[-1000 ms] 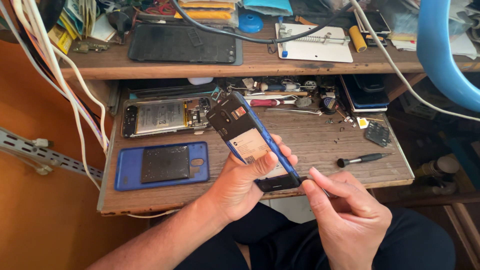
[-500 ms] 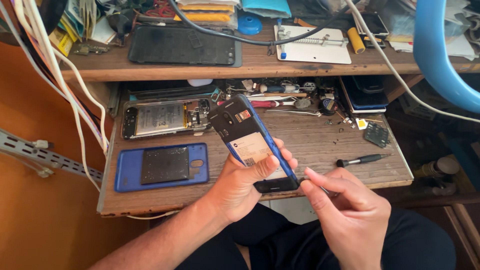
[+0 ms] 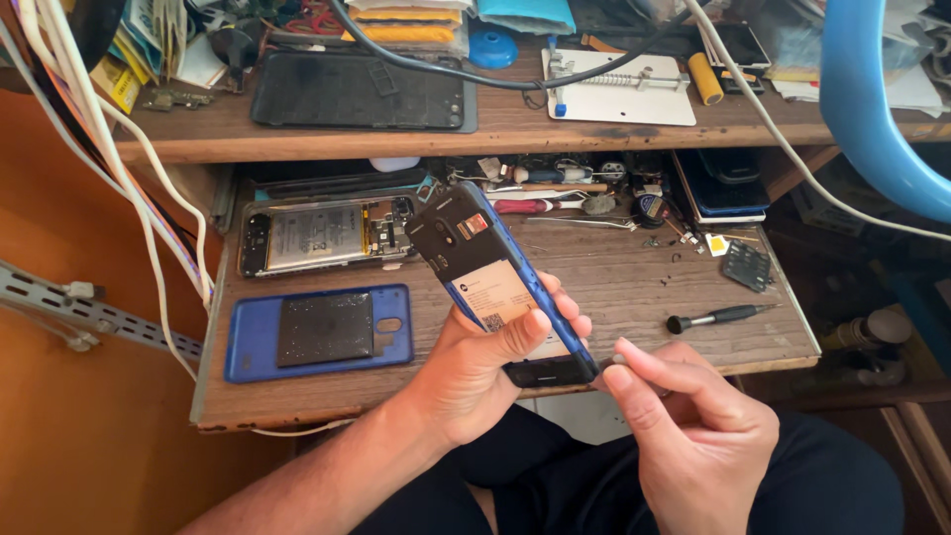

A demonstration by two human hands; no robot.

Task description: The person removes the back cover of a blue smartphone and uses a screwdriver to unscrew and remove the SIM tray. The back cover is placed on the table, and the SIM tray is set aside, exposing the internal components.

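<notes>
Cluttered repair bench, wooden pull-out shelf (image 3: 614,287) under a loaded upper shelf. Left hand (image 3: 485,372) closed around an opened phone (image 3: 495,282), thumb across its inner face, fingers wrapped behind its blue edge; phone held tilted above the shelf's front edge, over the lap. Right hand (image 3: 693,426) pinched shut on a small tool, only its tip showing at the phone's lower corner; kind of tool unclear. Phone looks light and rigid, but exposed insides seem fragile: best held by the side edges, as now. On the shelf, left: blue back cover (image 3: 317,332) with dark battery, and behind it a second opened phone (image 3: 327,236). Right: screwdriver (image 3: 718,317), small dark part (image 3: 745,265), loose screws. White cables (image 3: 149,228) hang at far left, clear of the hands.
</notes>
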